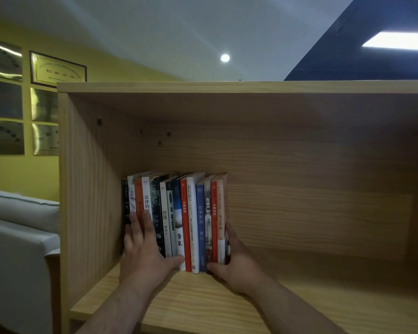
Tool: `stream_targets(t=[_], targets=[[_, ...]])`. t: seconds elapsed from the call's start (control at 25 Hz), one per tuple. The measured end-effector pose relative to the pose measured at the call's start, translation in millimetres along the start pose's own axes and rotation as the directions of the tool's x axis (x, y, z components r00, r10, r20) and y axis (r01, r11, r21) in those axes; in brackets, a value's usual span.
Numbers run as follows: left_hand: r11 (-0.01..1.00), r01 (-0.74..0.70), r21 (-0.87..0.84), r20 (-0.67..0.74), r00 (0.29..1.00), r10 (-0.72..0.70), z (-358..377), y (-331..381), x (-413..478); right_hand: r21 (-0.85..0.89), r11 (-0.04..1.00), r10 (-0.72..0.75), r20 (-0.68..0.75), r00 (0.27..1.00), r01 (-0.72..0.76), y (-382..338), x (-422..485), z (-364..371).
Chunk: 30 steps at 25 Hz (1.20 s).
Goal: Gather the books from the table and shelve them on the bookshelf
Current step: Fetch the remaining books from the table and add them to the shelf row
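Observation:
A row of several books (191, 220) stands upright, spines out, on the board of a light wooden bookshelf (203, 297), a little away from its left wall. My left hand (145, 249) lies flat with straight fingers against the spines at the left end of the row, thumb reaching under the middle books. My right hand (234, 259) wraps round the right end of the row, fingers along the outer cover of the last book, thumb at the front near the bottom of the spines.
The shelf compartment's left wall (82, 189) is close beside the books; to the right of the row the board and back panel (323, 189) stretch on. A pale sofa (17, 237) and framed plaques (58, 68) on a yellow wall lie left of the shelf.

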<state>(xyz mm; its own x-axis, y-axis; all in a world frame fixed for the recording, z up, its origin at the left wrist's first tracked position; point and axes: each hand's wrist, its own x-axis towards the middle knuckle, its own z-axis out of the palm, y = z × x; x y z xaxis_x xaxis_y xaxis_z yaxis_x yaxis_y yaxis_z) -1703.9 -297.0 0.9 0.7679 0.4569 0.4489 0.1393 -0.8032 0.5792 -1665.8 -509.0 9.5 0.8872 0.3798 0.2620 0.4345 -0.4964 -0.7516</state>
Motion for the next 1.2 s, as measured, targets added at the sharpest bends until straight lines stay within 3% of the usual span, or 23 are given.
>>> stream_targets(t=[0.2,0.36,0.44,0.6,0.76,0.96,1.12,1.2], targets=[[0.996,-0.046,-0.07,0.017,0.999,0.048,-4.4,-3.6,-5.2,0.031,0.999,-0.015,0.003,1.0,0.015,-0.5,-3.6,-2.2],[0.978,-0.21,0.012,0.035,0.977,0.21,-15.3,-14.2,-32.0,0.1,0.995,-0.015,-0.01,1.0,0.016,-5.1,-9.2,-5.6],[0.965,-0.255,-0.054,0.123,0.958,0.26,-20.3,-16.3,-38.0,0.157,0.987,-0.021,-0.018,1.0,0.023,-6.6,-11.6,-5.5],[0.982,-0.174,-0.07,0.31,0.932,0.187,-22.3,-13.4,-33.8,0.233,0.972,-0.007,-0.045,0.999,0.017,-8.9,-14.4,-4.9],[0.988,-0.153,-0.018,0.32,0.935,0.151,-18.2,-11.6,-30.2,0.339,0.939,0.081,-0.056,0.995,-0.057,-12.8,-17.6,-8.0],[0.984,-0.177,0.026,0.352,0.923,0.156,-23.4,-7.3,-36.4,0.232,0.972,0.067,-0.182,0.981,-0.023,-28.3,-45.5,-10.9],[0.981,-0.189,0.046,0.345,0.925,0.162,-25.2,-5.6,-37.9,-0.001,0.999,-0.043,-0.286,0.957,0.045,-43.1,-91.6,-37.3],[0.98,-0.187,0.069,0.339,0.928,0.153,-24.0,-5.4,-38.8,-0.025,0.986,-0.162,-0.329,0.93,0.163,-67.8,-132.8,-69.3]])
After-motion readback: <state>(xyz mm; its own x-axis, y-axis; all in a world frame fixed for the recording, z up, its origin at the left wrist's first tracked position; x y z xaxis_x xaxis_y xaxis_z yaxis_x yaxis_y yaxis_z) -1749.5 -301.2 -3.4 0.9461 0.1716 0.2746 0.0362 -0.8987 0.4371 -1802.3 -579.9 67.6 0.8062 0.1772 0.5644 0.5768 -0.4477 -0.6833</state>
